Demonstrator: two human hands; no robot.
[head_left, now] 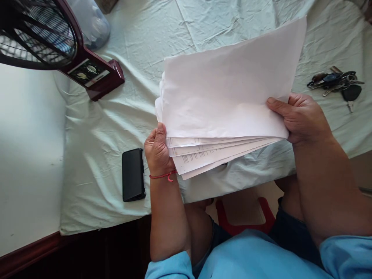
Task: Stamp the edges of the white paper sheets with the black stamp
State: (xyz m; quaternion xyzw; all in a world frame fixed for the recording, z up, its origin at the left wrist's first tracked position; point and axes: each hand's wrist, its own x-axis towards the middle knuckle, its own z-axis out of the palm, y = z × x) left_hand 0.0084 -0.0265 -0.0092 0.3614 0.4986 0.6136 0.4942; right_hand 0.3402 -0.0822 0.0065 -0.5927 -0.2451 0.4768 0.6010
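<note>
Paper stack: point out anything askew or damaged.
The papers are askew: printed sheets fan out past the near edge of the top sheet, wider by the left hand than the right hand. No tear shows.

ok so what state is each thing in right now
papers: held up, lower edges fanned out
left hand: closed on the papers' edge
right hand: closed on the papers' other end
phone: lying flat
keys: bunched together
racket: on or off, can't tell
cloth: spread, wrinkled
</note>
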